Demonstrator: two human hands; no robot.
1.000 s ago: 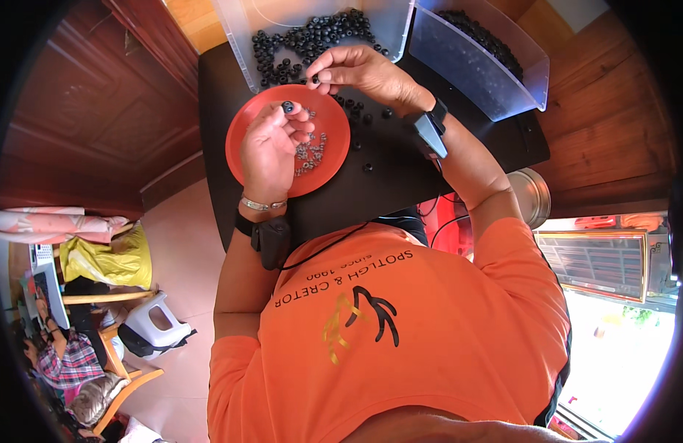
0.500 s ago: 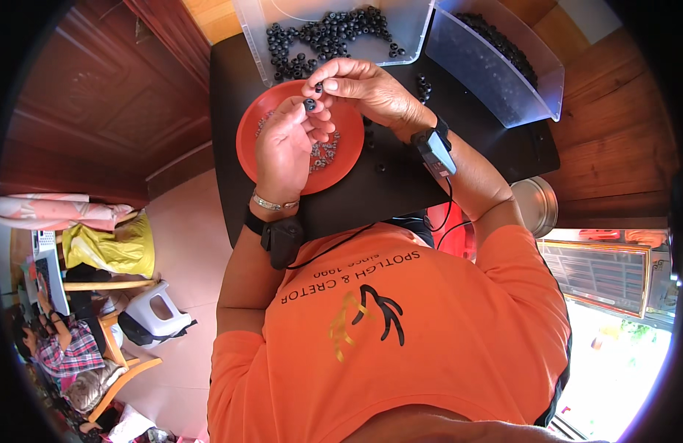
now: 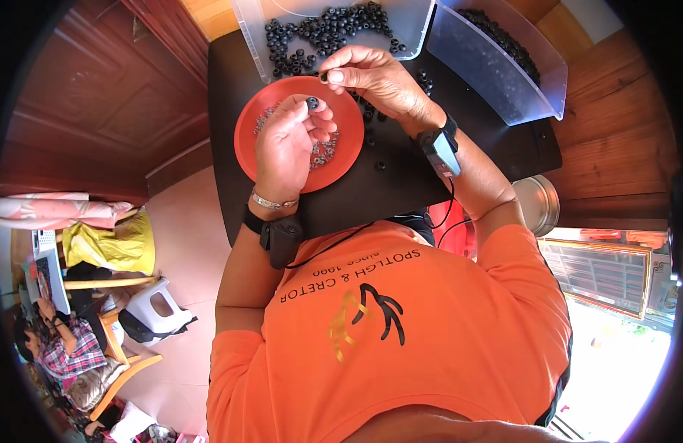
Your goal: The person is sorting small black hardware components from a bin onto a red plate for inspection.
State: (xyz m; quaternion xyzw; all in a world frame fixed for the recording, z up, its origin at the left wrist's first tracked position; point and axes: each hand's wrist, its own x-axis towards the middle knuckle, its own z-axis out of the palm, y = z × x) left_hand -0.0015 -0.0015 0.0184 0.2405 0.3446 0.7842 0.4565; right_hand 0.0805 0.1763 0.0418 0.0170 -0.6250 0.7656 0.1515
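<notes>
Head view, looking straight down over an orange shirt to a black tabletop. Left hand hovers palm-up over a red round dish; its fingertips pinch one small dark ring, so the grip is narrow and holding that piece. Right hand sits just beyond, thumb and forefinger closed on another small dark piece near the dish's far rim — grip narrow again, though the piece is mostly hidden and I cannot tell its shape. Small grey metal bits lie heaped in the dish, partly under the left hand. Behind the dish, a clear plastic bin holds many black rings; a second clear bin stands tilted to the right with more of the same. A few loose rings are scattered on the tabletop between dish and right wrist. Both wrists carry strapped-on dark devices, a cable running from the right one. Risks, as judged: both pieces are tiny and held only at the fingertips — a slight slip would drop one, and off the dish it would be hard to spot, black on black. The right forearm, passing low over the strays, could brush them toward the edge.
</notes>
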